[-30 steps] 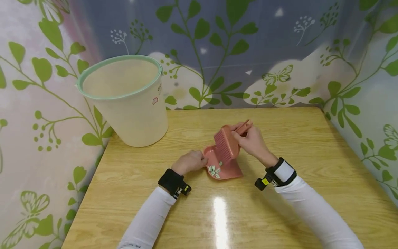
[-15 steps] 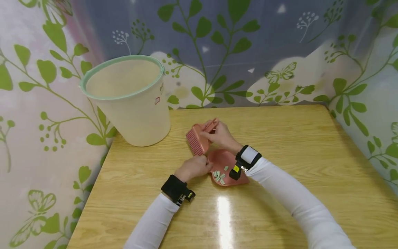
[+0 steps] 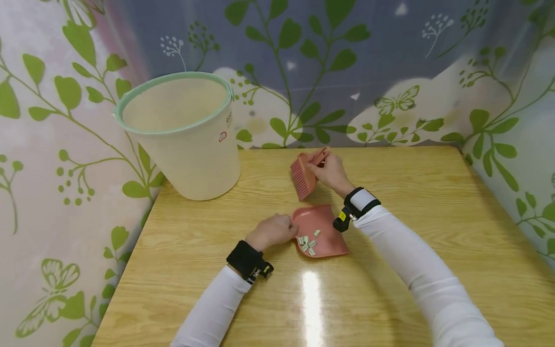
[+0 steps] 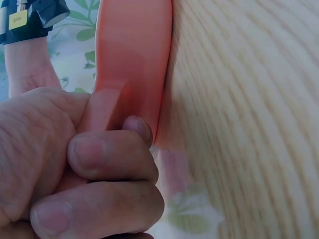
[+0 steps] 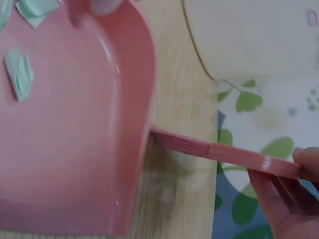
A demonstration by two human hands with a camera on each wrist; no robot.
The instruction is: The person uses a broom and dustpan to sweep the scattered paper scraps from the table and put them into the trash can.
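A pink dustpan (image 3: 326,241) lies on the table with several small pale green paper scraps (image 3: 307,245) in it. My left hand (image 3: 273,232) grips its handle; in the left wrist view the fingers (image 4: 114,157) curl round that handle (image 4: 102,107). My right hand (image 3: 331,171) holds a pink hand brush (image 3: 304,177) just behind the dustpan, bristles pointing left and down. Seen from the right wrist, the brush's bristle tips (image 5: 179,143) show right at the dustpan's outer wall (image 5: 137,109), and the thumb and fingers pinch the brush.
A tall cream-coloured bin (image 3: 195,164) with a mint green rim (image 3: 173,131) stands at the table's back left. The wooden table (image 3: 412,193) meets a leaf-patterned curtain (image 3: 321,96) at the back and sides.
My right hand has swung the brush from above the dustpan left past its handle end, then back right and farther from me. The left hand keeps its grip on the dustpan, which has shifted slightly right.
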